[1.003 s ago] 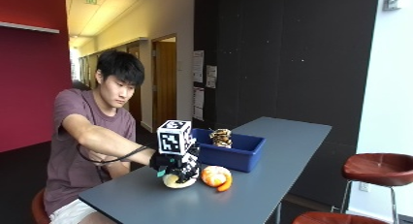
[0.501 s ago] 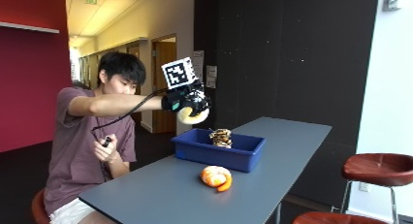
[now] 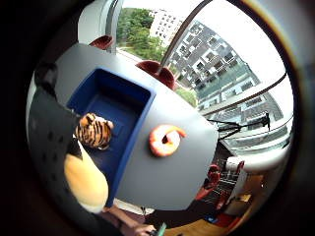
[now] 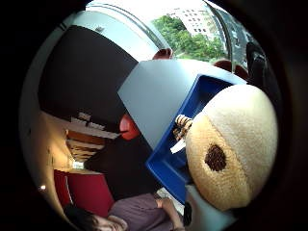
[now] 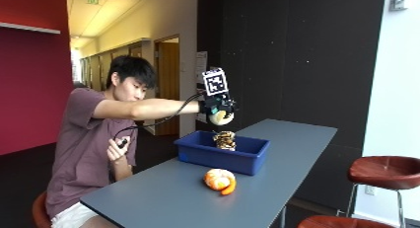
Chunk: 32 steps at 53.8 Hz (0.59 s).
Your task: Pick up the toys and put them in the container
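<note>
Above the blue container [image 5: 222,151], in the outside view, the gloved right hand [image 5: 215,107] is held out at arm's length with its grip closed round a cream and tan plush toy [image 5: 220,118]. A striped tiger toy [image 5: 224,139] is seen inside the container, below the hand and well apart from it. An orange toy [image 5: 219,179] lies on the grey desk [image 5: 164,198] just in front of the container. The desk runs along a dark wall, with a red stool [image 5: 384,171] beside it and a corridor behind the seated person; the bare hand is held near the chest.

From the little finger side palm view, the container [image 3: 129,123] is seen from above on the desk [image 3: 162,177], with the tiger toy [image 3: 93,131] in it at one wall. The orange toy [image 3: 164,139] lies on the desk beside the container's outer wall. The held toy's pale yellow side [image 3: 84,180] shows at the edge, close to the palm. Windows and buildings are seen beyond.

From the thumb side palm view, the plush toy [image 4: 231,154] fills much of the picture, a dark brown spot on it. Part of the container [image 4: 192,125] and the tiger toy [image 4: 183,126] show behind it.
</note>
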### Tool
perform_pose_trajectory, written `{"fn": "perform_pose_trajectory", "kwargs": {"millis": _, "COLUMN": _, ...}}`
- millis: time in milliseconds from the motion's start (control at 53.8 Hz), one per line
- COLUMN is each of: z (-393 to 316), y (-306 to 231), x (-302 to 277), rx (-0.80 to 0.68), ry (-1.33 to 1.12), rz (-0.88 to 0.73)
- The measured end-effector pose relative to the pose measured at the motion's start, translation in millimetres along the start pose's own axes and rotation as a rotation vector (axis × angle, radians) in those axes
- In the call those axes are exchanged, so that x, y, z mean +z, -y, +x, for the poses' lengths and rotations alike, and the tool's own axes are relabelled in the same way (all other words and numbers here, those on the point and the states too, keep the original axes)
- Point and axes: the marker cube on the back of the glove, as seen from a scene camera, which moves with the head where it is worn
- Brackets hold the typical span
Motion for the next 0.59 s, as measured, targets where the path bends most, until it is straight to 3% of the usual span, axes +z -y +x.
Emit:
{"fn": "perform_pose_trajectory", "kwargs": {"millis": 111, "z": -12.6, "y": 19.8, "x": 12.5, "rx": -0.047, "ry": -0.012, "rz": -0.002}}
{"fn": "perform_pose_trajectory", "kwargs": {"millis": 186, "z": -12.1, "y": 36.9, "x": 23.7, "rx": 0.070, "ry": -0.075, "rz": -0.039}}
{"fn": "perform_pose_trajectory", "kwargs": {"millis": 260, "z": -12.8, "y": 45.0, "x": 32.4, "rx": 0.087, "ry": -0.085, "rz": -0.097}}
{"fn": "perform_pose_trajectory", "kwargs": {"millis": 446, "z": -31.2, "y": 46.8, "x": 55.4, "rx": 0.082, "ry": 0.095, "rz": -0.467}}
{"fn": "perform_pose_trajectory", "kwargs": {"millis": 594, "z": -18.6, "y": 43.9, "x": 53.8, "rx": 0.086, "ry": 0.200, "rz": -0.440}}
